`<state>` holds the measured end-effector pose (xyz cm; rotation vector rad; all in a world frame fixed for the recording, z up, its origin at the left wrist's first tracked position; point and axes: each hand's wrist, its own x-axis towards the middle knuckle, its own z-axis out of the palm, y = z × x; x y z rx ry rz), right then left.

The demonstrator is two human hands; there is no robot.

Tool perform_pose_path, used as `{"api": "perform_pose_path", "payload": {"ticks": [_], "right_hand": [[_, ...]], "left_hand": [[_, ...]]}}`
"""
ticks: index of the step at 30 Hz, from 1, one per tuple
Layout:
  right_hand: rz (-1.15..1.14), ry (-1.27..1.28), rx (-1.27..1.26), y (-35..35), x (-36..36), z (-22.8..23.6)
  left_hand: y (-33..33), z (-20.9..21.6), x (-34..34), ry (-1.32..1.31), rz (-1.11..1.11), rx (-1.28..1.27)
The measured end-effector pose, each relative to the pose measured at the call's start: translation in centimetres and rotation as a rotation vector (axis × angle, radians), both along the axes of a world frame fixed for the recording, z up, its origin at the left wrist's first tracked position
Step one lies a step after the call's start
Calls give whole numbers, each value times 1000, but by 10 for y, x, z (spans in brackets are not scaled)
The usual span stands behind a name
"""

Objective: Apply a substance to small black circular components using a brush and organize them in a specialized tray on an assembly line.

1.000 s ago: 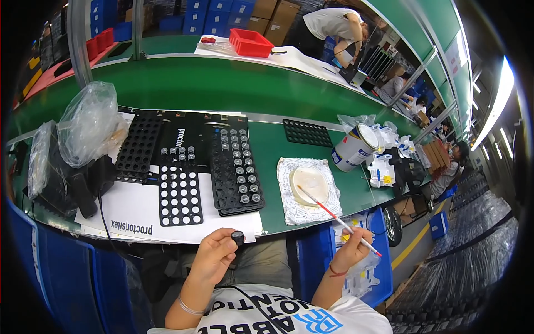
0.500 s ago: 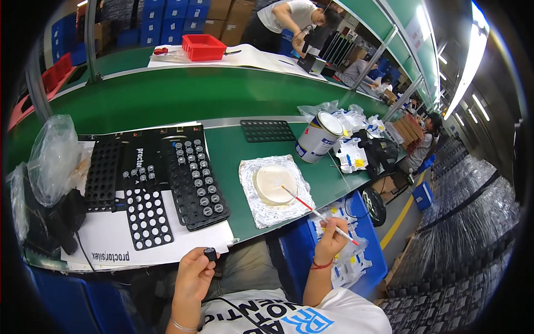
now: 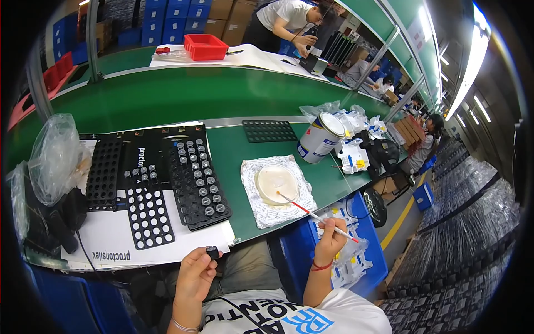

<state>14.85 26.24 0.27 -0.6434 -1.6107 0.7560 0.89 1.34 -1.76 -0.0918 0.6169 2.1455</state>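
My right hand (image 3: 330,240) is closed round a thin brush (image 3: 302,208) with a red and white handle. The brush tip rests in or just over a round, shallow cream-coloured dish (image 3: 260,185), which lies on crumpled white wrapping (image 3: 257,212). Near the table's front edge, the fingers of my left hand (image 3: 194,275) pinch a small black cylindrical part (image 3: 212,253). Beyond that hand stands a black tray (image 3: 186,207) with several clear-topped round parts, and left of it a black tray of white discs (image 3: 168,236).
A tilted metal can (image 3: 315,146) stands behind the dish, beside white plastic parts (image 3: 352,156). A blue bin (image 3: 379,261) is at my right. At the back lies an empty black tray (image 3: 269,131). Plastic bags (image 3: 53,150) fill the left end. Across the partition a person works by a red bin (image 3: 204,47).
The brush tip has moved slightly left and nearer to me over the dish. My left hand still holds the black part. Across the partition, the person has raised their head and shifted their hands.
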Motion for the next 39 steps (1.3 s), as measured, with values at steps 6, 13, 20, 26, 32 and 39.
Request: {"api": "perform_pose_path", "payload": {"ticks": [6, 13, 20, 26, 32, 39], "right_hand": [[90, 227, -83, -5, -1, 7], [714, 511, -313, -30, -1, 21], [827, 493, -351, -46, -12, 22], [803, 433, -314, -47, -13, 22], [761, 407, -268, -44, -12, 19], [744, 391, -244, -41, -11, 19]], "left_hand": [[-3, 3, 1, -16, 14, 1], [0, 8, 2, 56, -12, -31], [-4, 8, 3, 111, -6, -76], [-5, 8, 5, 84, 31, -97], [-5, 12, 4, 137, -6, -70], [-4, 13, 3, 137, -24, -19]]}}
